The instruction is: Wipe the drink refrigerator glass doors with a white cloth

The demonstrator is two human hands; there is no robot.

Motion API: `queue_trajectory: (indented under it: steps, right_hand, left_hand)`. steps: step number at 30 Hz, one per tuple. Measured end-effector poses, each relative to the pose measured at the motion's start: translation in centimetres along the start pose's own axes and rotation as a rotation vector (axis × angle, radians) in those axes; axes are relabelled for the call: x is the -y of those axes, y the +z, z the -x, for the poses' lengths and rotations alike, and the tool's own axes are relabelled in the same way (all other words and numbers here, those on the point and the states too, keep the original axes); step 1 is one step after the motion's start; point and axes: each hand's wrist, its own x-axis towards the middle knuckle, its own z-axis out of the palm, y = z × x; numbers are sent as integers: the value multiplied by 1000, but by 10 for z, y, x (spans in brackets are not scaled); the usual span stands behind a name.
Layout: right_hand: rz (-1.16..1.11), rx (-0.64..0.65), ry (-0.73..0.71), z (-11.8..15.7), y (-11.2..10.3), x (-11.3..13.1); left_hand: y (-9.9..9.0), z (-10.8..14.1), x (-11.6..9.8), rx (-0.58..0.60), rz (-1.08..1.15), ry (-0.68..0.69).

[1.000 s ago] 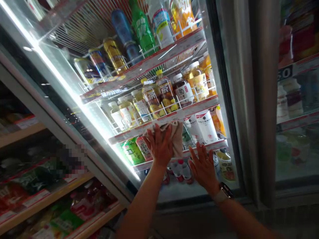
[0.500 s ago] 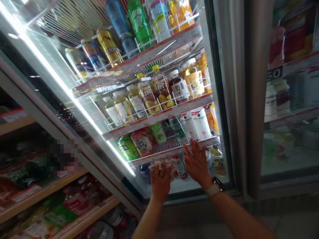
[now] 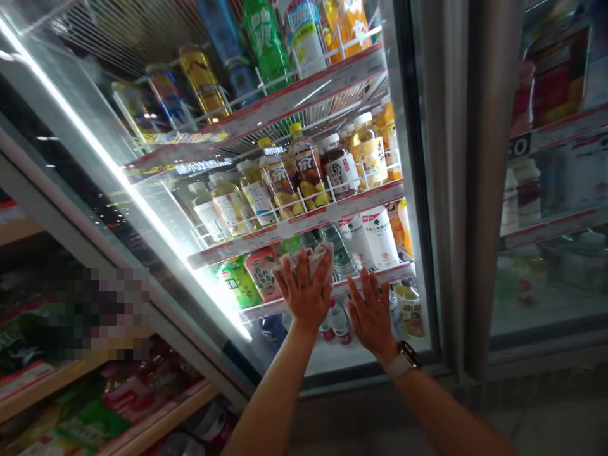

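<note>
Flat against the glass door (image 3: 316, 373) of a lit drinks fridge, my left hand (image 3: 306, 294) presses a crumpled pale cloth (image 3: 319, 256) under its fingers. My right hand (image 3: 373, 313) rests on the same glass to the right, fingers spread, holding nothing. A watch (image 3: 408, 356) is on that wrist. Behind the glass, the cloth and left fingers partly cover a red drink carton (image 3: 262, 273) and a green carton. White cartons (image 3: 379, 237) stand above my right fingertips. A cup-shaped tub (image 3: 411, 310) is on the bottom level, right of that hand.
Bottled teas (image 3: 306, 164) line the middle shelf, with cans (image 3: 202, 79) and large bottles (image 3: 266, 44) above. A vertical metal door frame (image 3: 456, 190) stands at right, beside another glass-fronted fridge section (image 3: 551, 278). Open wooden shelves (image 3: 190, 405) with packaged goods are at left.
My left hand has slid the cloth up the glass, from below the lower shelf edge to in front of the cartons. The right hand stays nearly in place. The view has shifted slightly.
</note>
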Motion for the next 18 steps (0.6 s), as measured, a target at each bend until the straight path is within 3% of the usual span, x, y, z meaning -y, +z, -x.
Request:
queue_trajectory:
  steps: [6, 9, 11, 15, 18]
  right_hand:
    - [41, -134, -3, -3, 9, 1]
    - [45, -175, 5, -3, 16, 2]
    - [36, -200, 18, -2, 20, 2]
    - [28, -223, 47, -2, 23, 3]
    - [23, -243, 43, -3, 21, 3]
  left_hand:
    - [6, 130, -11, 116, -25, 148]
    - [-3, 143, 3, 182, -20, 251]
    - [-11, 116, 17, 174, -37, 243]
    - [-23, 6, 37, 62, -53, 64]
    - [-24, -58, 33, -54, -10, -33]
